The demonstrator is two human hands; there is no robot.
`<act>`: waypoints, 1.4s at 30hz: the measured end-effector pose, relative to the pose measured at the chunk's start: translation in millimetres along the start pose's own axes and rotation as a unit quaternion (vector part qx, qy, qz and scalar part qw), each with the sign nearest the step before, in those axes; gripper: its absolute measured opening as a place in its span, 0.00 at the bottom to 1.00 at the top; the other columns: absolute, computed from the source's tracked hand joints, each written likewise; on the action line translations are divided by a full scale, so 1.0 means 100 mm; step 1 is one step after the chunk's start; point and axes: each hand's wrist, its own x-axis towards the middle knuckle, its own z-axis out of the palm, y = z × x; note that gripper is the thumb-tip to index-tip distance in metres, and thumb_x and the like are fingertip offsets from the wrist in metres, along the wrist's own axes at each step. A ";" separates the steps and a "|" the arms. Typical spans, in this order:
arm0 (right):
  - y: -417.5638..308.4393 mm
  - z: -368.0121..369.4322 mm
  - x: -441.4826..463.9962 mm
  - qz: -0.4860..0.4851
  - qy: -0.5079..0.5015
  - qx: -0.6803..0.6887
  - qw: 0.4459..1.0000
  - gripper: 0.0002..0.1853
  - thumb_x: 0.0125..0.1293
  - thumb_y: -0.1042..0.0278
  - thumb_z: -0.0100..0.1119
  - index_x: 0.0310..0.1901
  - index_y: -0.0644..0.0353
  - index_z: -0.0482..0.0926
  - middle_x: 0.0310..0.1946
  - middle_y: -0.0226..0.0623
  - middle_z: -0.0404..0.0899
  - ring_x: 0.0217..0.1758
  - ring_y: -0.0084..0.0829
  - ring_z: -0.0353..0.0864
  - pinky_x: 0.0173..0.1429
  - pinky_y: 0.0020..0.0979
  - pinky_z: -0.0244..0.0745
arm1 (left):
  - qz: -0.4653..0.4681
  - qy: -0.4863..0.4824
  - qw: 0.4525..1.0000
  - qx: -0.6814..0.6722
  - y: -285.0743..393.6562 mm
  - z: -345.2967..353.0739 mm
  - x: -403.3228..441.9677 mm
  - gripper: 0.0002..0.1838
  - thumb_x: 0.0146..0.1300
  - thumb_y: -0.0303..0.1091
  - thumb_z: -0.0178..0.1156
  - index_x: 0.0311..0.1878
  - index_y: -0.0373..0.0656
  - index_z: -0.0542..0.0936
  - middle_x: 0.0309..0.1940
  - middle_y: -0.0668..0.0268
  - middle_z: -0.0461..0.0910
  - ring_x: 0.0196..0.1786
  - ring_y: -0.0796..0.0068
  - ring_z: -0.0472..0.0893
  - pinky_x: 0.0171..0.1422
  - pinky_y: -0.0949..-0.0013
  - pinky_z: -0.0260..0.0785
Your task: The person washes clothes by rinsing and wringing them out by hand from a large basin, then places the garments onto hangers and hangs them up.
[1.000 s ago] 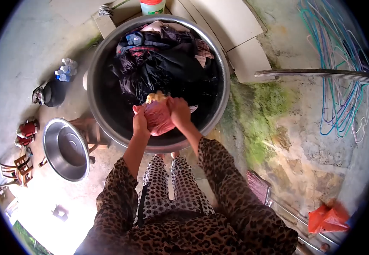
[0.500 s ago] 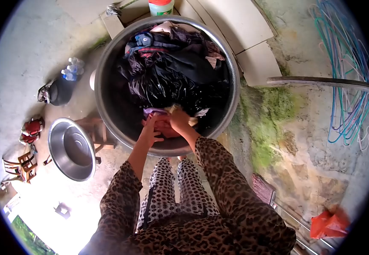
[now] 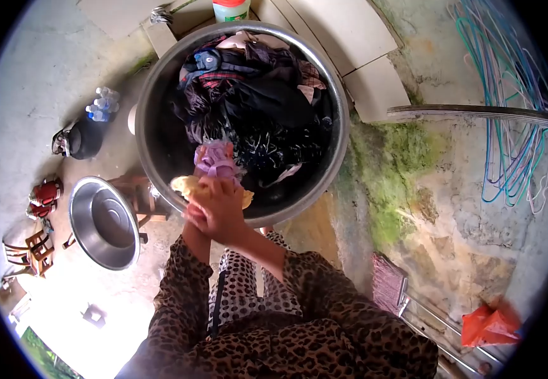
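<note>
My right hand [image 3: 221,213] is closed over a yellow cloth [image 3: 186,185], with the fingers curled around it above the near left rim of a large metal basin [image 3: 344,136]. My left hand [image 3: 193,228] lies beneath the right one, and its fingers are mostly hidden. Just beyond the hands, a bunched purple and pink cloth [image 3: 215,161] sticks up against the yellow one; where they join is covered by my fingers. Dark wet clothes [image 3: 270,101] fill the far part of the basin, with a blue denim piece [image 3: 208,60] among them.
A smaller metal basin [image 3: 104,222] rests on a wooden stool [image 3: 154,205] to the left. Plastic bottles [image 3: 103,104], red shoes [image 3: 45,197] and a small wooden chair [image 3: 30,254] are further left. A tub [image 3: 231,10] stands behind. Hangers [image 3: 507,101] and a dark rail [image 3: 469,114] are at right.
Both hands have come up and left from the basin's bottom, bringing the yellow and purple-pink cloths with them. My right hand has crossed over my left. The view has shifted slightly.
</note>
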 end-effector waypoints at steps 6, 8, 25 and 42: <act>0.89 0.43 0.36 0.071 0.077 0.000 0.995 0.10 0.58 0.61 0.63 0.25 0.55 0.77 0.23 0.38 0.78 0.31 0.42 0.79 0.34 0.41 0.75 | 0.346 0.394 0.841 0.129 -0.28 -0.45 -0.08 0.24 0.71 0.53 0.48 0.58 0.45 0.74 0.49 0.63 0.80 0.48 0.62 0.81 0.54 0.61 0.76; 1.21 0.50 0.37 0.134 0.051 -0.060 0.988 0.14 0.63 0.60 0.59 0.22 0.57 0.75 0.23 0.40 0.79 0.28 0.45 0.80 0.33 0.43 0.75 | 0.360 0.505 0.773 0.137 -0.37 -0.22 -0.02 0.20 0.70 0.46 0.52 0.58 0.44 0.74 0.49 0.63 0.80 0.50 0.64 0.81 0.57 0.62 0.75; 2.24 1.00 -0.57 0.155 -0.283 -0.280 0.904 0.15 0.59 0.58 0.55 0.45 0.50 0.83 0.52 0.36 0.79 0.46 0.41 0.79 0.45 0.45 0.74 | 0.102 0.602 0.309 0.729 -0.21 -0.44 -0.45 0.39 0.57 0.54 0.64 0.70 0.49 0.64 0.57 0.54 0.77 0.56 0.55 0.78 0.60 0.58 0.70; -0.08 0.25 0.09 0.014 0.032 0.049 0.998 0.18 0.46 0.64 0.71 0.42 0.51 0.81 0.44 0.34 0.74 0.49 0.39 0.70 0.52 0.45 0.60 | 0.244 0.111 0.958 0.107 -0.21 0.47 -0.08 0.24 0.70 0.51 0.45 0.65 0.53 0.68 0.59 0.65 0.71 0.58 0.67 0.73 0.61 0.59 0.67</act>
